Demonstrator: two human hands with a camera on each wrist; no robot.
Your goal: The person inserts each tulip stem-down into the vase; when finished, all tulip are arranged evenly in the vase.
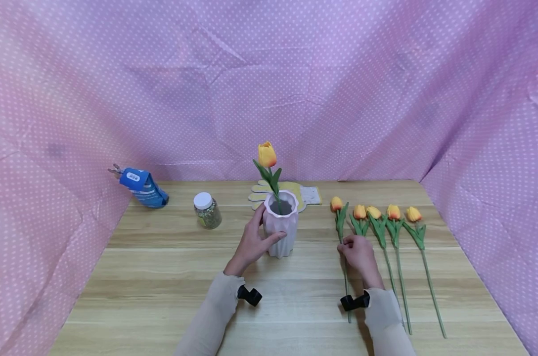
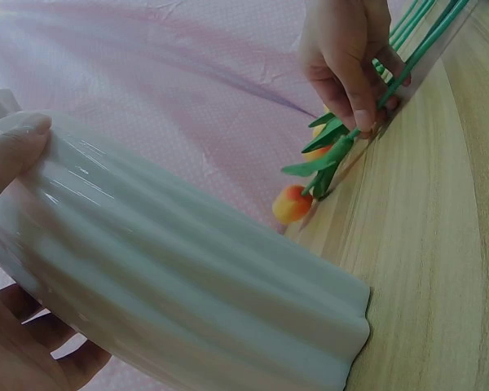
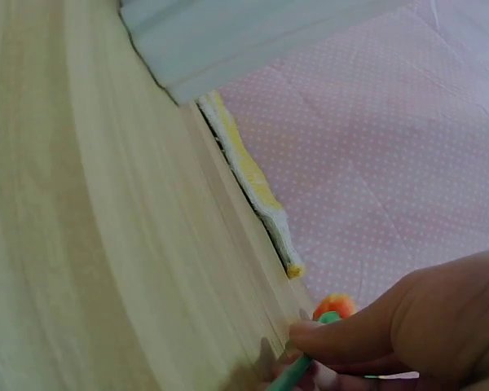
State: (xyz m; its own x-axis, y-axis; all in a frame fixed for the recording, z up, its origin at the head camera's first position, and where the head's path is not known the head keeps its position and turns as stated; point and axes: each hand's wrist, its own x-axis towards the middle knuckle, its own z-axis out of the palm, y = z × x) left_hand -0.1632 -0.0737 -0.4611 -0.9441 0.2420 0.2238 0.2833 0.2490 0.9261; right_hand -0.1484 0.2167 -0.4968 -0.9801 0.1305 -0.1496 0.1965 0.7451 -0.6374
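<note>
A ribbed pale pink vase (image 1: 281,228) stands mid-table with one orange tulip (image 1: 267,155) upright in it. My left hand (image 1: 259,236) grips the vase's side, thumb in front and fingers behind; the left wrist view shows the vase (image 2: 196,277) close up. Several more orange tulips lie side by side on the table to the right (image 1: 393,212). My right hand (image 1: 346,245) pinches the green stem of the leftmost one (image 1: 337,204), which still lies flat. The left wrist view also shows this hand (image 2: 350,57) on the stem, and the bloom (image 2: 292,204).
A blue bag (image 1: 143,188) and a white-capped jar (image 1: 207,210) stand at the back left. A yellow glove (image 1: 302,194) lies behind the vase. Pink dotted cloth (image 1: 269,89) walls the wooden table (image 1: 162,296) on three sides.
</note>
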